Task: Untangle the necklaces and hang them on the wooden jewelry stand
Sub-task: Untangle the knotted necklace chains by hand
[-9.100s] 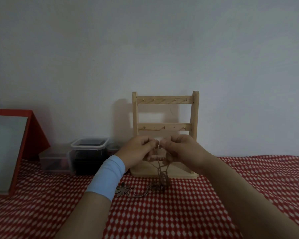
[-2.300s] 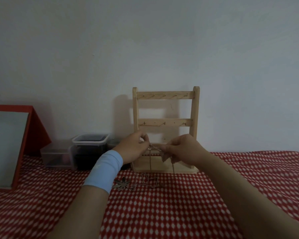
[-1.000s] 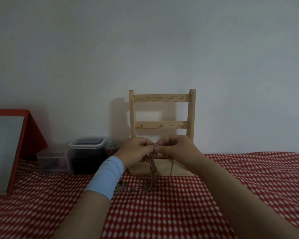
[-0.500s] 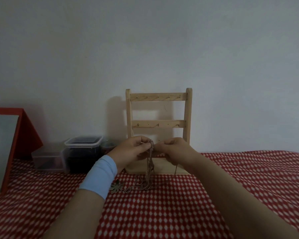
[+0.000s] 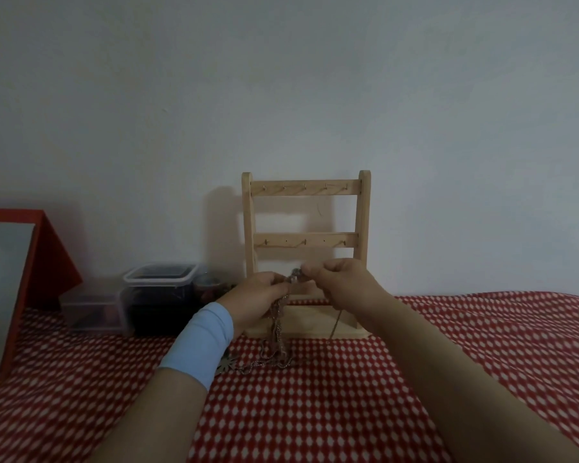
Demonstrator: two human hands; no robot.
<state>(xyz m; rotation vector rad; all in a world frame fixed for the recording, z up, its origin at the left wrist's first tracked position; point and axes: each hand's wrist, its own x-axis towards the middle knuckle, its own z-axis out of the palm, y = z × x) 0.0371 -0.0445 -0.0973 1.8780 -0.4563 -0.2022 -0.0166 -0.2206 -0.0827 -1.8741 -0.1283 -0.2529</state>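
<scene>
Lifted slightly since a moment ago, my right hand (image 5: 341, 283) pinches the knotted necklaces (image 5: 276, 326) beside my left hand (image 5: 258, 298), which grips them too, before the wooden jewelry stand (image 5: 306, 192), chains trailing onto the red checked cloth (image 5: 315, 412)

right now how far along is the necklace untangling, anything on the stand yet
Nothing looks done: the stand shows only bare hooks. In hand: the left hand and right hand pinch the tangled chains, which trail down onto the cloth. Left: freeing each chain and hanging it.

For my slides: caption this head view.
Left hand and right hand pinch tangled necklaces in front of a wooden jewelry stand.
</scene>
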